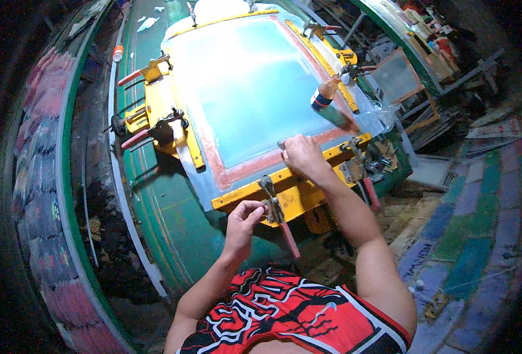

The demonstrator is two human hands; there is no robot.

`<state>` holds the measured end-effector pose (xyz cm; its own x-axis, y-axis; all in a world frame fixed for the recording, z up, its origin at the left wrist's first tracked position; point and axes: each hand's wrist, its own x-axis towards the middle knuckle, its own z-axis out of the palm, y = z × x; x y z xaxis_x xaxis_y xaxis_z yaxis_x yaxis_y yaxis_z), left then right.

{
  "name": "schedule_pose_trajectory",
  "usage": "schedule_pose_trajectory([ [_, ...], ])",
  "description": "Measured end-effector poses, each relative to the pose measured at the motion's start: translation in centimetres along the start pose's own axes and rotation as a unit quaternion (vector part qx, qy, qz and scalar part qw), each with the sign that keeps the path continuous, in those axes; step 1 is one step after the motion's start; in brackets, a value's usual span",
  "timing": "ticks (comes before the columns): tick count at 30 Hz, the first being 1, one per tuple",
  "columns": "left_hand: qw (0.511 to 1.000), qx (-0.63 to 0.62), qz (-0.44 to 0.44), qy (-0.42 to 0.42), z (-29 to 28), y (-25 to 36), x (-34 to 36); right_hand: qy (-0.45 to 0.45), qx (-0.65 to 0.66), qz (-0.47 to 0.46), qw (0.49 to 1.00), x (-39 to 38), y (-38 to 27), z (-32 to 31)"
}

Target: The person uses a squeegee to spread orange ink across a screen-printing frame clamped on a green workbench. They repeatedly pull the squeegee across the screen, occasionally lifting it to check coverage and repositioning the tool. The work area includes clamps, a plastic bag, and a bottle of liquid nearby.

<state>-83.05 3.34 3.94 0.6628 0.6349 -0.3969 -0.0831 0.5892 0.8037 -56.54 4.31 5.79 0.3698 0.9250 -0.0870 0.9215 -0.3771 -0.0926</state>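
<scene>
A pale blue mesh screen (255, 88) with a reddish-brown painted border (255, 167) lies in a yellow clamping frame (243, 192). My right hand (302, 155) rests over the near edge of the screen, fingers curled closed. A small greyish bit shows at its fingertips, too small to name. Beside the near toggle clamp (269, 192) with its red handle (290, 241), my left hand (244, 224) has its thumb and fingers pinched together. What it pinches, if anything, I cannot make out. A clear bottle (324, 94) with a dark label stands on the screen's right side.
More red-handled toggle clamps (160, 131) sit along the frame's left side. Underneath runs a long green table (172, 236). An orange-and-white can (118, 53) is at the far left. Smaller screens (397, 76) lean at the right, above a paint-stained floor (443, 253).
</scene>
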Motion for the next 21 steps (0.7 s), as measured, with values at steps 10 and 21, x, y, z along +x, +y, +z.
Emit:
schedule_pose_trajectory([
  [10,0.993,-0.111,-0.011,-0.026,1.6,2.6,0.0,0.073,0.489,0.037,0.869,-5.2,-7.7,-2.8],
  [21,0.979,-0.165,-0.004,0.119,-0.2,1.0,-0.1,0.084,0.464,0.108,0.875,-0.7,0.5,0.0],
])
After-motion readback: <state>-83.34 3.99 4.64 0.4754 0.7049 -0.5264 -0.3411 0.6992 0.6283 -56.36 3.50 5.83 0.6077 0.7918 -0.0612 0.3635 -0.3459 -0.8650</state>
